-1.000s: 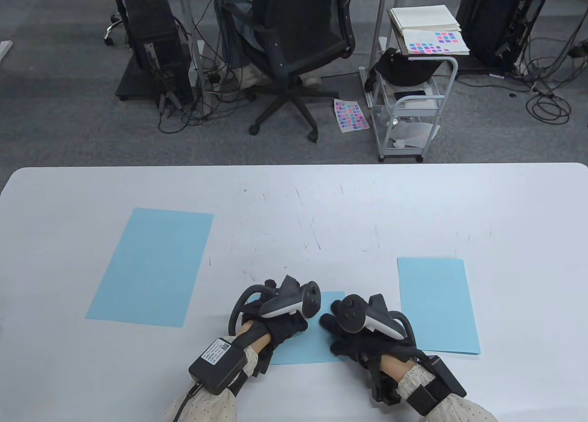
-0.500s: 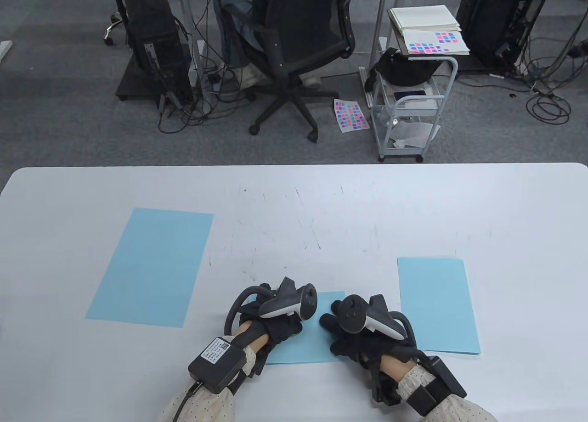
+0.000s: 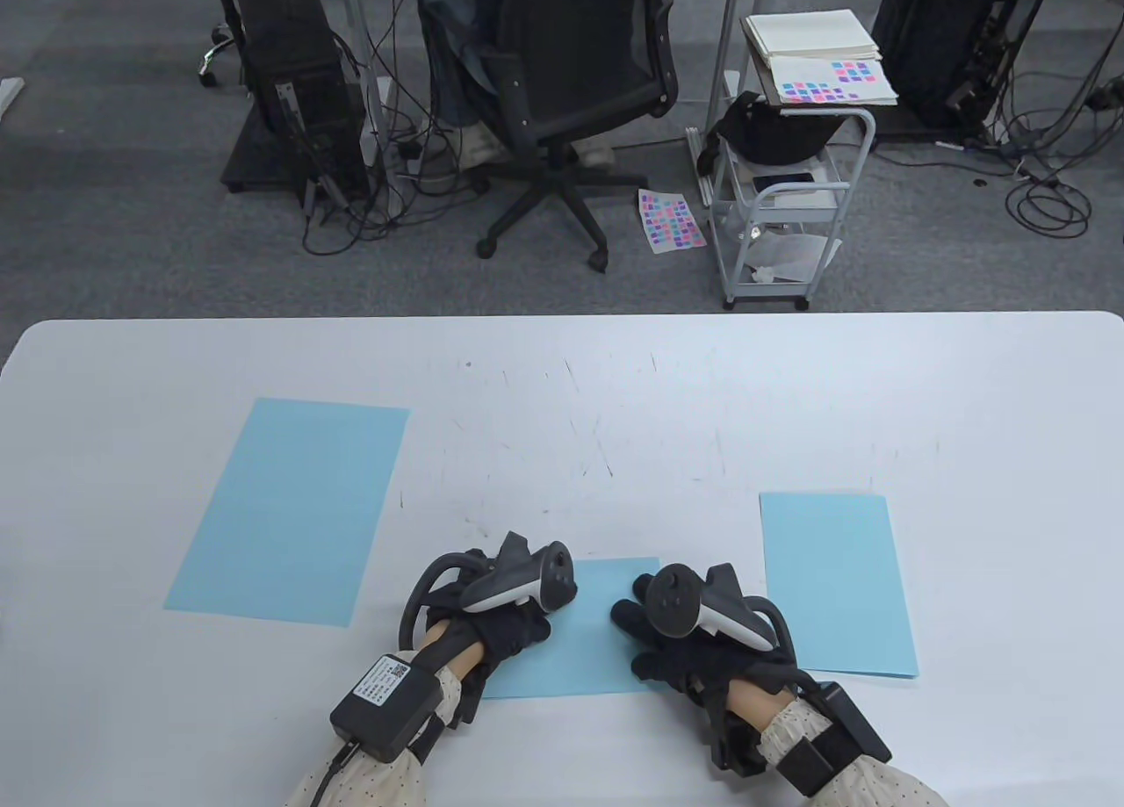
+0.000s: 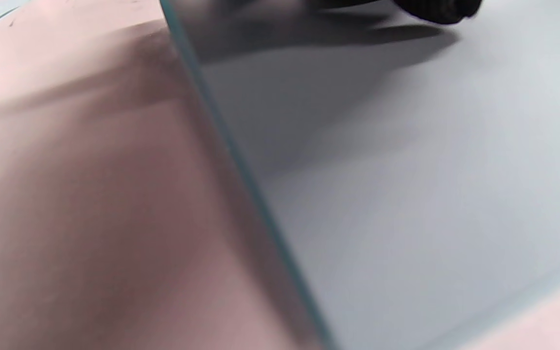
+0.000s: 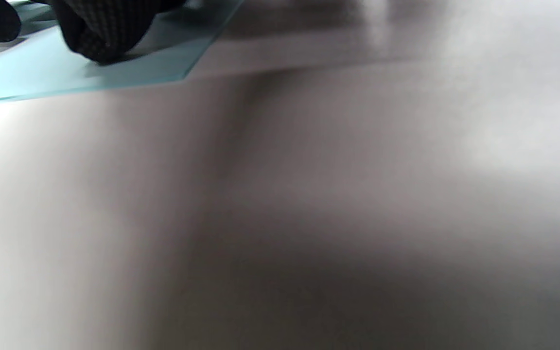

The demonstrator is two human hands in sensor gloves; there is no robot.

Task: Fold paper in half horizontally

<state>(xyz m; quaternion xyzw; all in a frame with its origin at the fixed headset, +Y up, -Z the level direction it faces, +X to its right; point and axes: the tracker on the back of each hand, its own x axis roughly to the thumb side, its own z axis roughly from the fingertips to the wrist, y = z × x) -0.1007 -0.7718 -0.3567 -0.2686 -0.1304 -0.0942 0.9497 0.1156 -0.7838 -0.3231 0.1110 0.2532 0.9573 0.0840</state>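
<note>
A folded light-blue paper [image 3: 590,642] lies flat near the table's front edge, between my two hands. My left hand [image 3: 502,624] rests on its left part, fingers mostly hidden under the tracker. In the left wrist view one gloved fingertip [image 4: 438,9] touches the paper [image 4: 406,194] near its left edge. My right hand [image 3: 660,647] presses on the paper's right part. The right wrist view shows its fingertips [image 5: 100,29] flat on the paper [image 5: 27,73] near a corner.
A larger flat blue sheet [image 3: 290,508] lies at the left of the white table [image 3: 562,385]. A narrower blue sheet [image 3: 834,583] lies just right of my right hand. Beyond the far edge stand an office chair [image 3: 562,78] and a white cart [image 3: 790,183].
My left hand has slid leftward along the folded paper, uncovering more of its middle. The right hand and the paper have stayed in place.
</note>
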